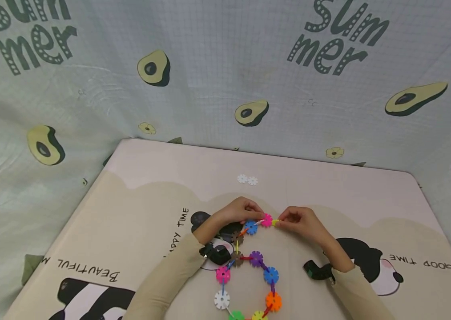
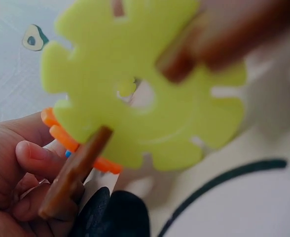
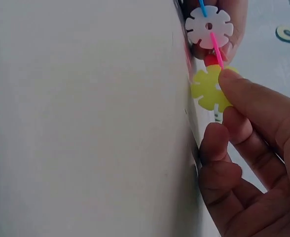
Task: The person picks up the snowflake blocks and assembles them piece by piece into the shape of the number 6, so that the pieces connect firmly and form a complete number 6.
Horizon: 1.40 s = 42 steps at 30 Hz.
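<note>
Slotted plastic flower discs are joined into a colourful chain. My left hand grips the chain near its far end, fingertips at the pink disc, beside a blue disc. With thumb and fingertips my right hand pinches the yellow disc at the chain's tip, joined to the edge-on pink disc. A white disc follows, left fingers behind it. Close to the left wrist camera, a larger-looking yellow disc carries a brown disc and partly hides an orange disc.
From the chain, a ring of discs, including an orange disc and a white disc, runs toward the near edge. Two loose white discs lie farther back. A panda-print mat covers the table; an avocado-print curtain hangs behind.
</note>
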### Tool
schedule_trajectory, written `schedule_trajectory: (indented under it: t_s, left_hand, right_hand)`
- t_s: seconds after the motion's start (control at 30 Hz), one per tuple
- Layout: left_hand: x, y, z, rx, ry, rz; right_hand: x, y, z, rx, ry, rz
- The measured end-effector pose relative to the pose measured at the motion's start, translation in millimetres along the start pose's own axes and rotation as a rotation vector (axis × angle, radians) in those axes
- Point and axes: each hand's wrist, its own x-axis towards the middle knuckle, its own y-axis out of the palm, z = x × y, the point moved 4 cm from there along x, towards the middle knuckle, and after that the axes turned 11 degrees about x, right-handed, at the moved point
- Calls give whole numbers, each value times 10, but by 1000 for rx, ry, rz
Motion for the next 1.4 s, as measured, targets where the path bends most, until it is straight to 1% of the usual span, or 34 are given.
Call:
schedule_trajectory:
  t_s: [0.1, 0.13, 0.2, 0.33, 0.37, 0.5, 0.57, 0.63, 0.8, 0.9, 1.03, 1.17, 1.4]
  left_hand:
    - [15, 4, 9, -13, -5, 0]
    - [19, 5, 12, -17, -8, 0]
    - [25, 4, 14, -21, -12, 5]
    - [25, -4, 15, -13, 3, 17]
    - [24, -6, 17, -9, 6, 18]
    - [25, -10, 21, 1, 10, 21]
    - [27, -10, 28, 1, 7, 23]
    - [21, -14, 27, 0, 5, 26]
    - [4, -30, 26, -20, -4, 20]
    - [6, -24, 29, -39, -9, 15]
    - [5, -7, 26, -40, -14, 14]
    - [-4, -5, 29, -54, -32, -2]
    - [19, 5, 65, -93, -43, -25]
  right_hand:
    - [2, 2, 3, -37, -3, -32]
    - [-2, 8, 56, -47, -4, -37]
    - [1, 19, 70, -60, -16, -40]
    - [17, 46, 85, -51, -47, -19]
    - [25, 45, 34, -47, -48, -15]
    - [21, 36, 4, -54, -10, 7]
    - [19, 37, -5, -65, -4, 21]
    - [25, 45, -9, -78, -25, 33]
    - [62, 69, 10, -94, -121, 40]
    - [78, 79, 31, -95, -157, 43]
    - [87, 88, 46, -80, -171, 60]
    - [109, 100, 58, -79, -192, 74]
    - [140, 137, 74, -98, -218, 65]
